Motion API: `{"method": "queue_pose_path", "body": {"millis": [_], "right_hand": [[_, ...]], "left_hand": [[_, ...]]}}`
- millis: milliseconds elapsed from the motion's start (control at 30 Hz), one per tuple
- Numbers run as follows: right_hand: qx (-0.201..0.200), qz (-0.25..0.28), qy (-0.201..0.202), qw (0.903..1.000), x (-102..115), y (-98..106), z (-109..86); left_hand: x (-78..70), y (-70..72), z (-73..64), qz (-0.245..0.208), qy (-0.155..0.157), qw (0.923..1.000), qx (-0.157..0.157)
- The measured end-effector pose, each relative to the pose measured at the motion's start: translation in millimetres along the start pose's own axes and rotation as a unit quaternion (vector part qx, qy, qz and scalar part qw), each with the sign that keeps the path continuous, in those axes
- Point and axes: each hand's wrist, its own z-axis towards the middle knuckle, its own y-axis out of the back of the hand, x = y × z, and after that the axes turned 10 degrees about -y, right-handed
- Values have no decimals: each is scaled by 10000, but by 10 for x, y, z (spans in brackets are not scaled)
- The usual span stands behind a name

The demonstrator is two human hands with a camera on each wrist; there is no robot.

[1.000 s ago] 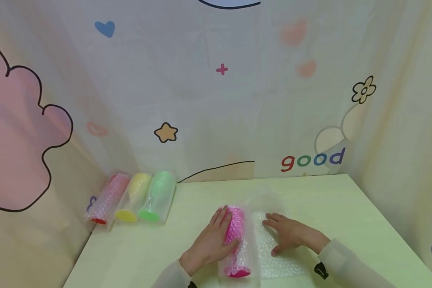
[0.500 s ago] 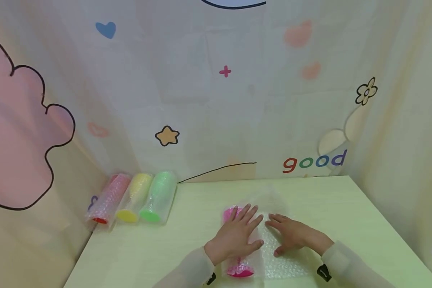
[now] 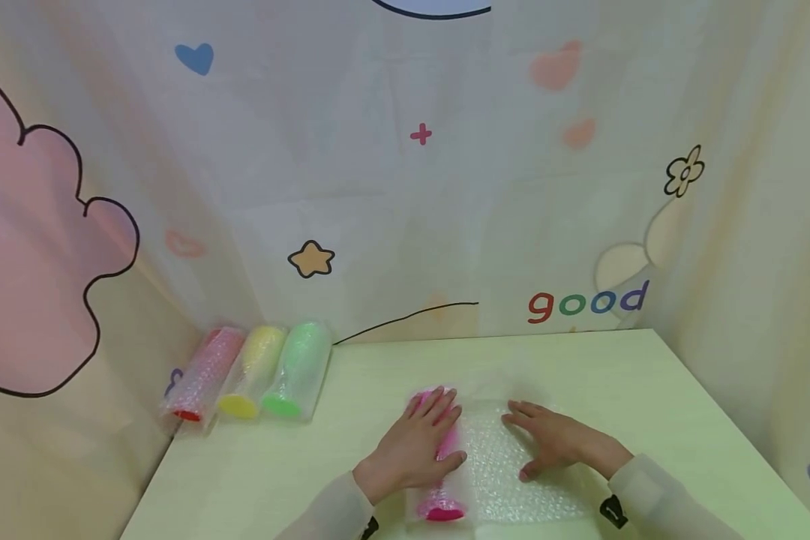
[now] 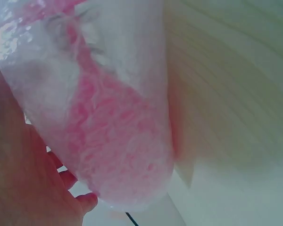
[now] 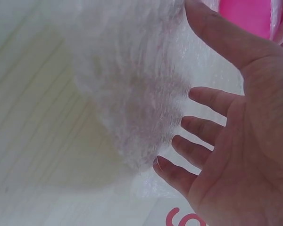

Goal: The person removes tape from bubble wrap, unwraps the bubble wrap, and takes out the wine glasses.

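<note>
A pink goblet (image 3: 443,513) lies on its side in bubble wrap, its base toward me. My left hand (image 3: 410,452) rests on top of it with straight, slightly spread fingers, hiding much of the bowl and stem. Through the wrap, the left wrist view shows the goblet's bowl (image 4: 115,129) and thin stem, with left fingertips (image 4: 87,201) along its side. To the right spreads a flat sheet of bubble wrap (image 3: 506,487). My right hand (image 3: 559,441) lies on that sheet, fingers extended and thumb apart; its fingertips (image 5: 166,165) touch the plastic in the right wrist view.
Three more wrapped goblets lie side by side at the table's back left: one red (image 3: 205,375), one yellow (image 3: 251,371) and one green (image 3: 298,369). A printed curtain (image 3: 391,210) hangs behind the pale table (image 3: 351,405) and along both sides.
My left hand slid right across the wrapped goblet, then came back left. The goblet has shifted slightly left, and more of the flat bubble wrap shows. My right hand has hardly moved.
</note>
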Motion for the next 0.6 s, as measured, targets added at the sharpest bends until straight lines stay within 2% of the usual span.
{"method": "queue_pose_path", "body": {"millis": [300,600], "right_hand": [[12,47,151,9999,-56,-25,-19],[67,99,111,9999,-92,-17,-19]], "left_hand": [[105,-12,-193,-205,-83,9996,-146],[262,3,-386,-331,141,9993,-60]]}}
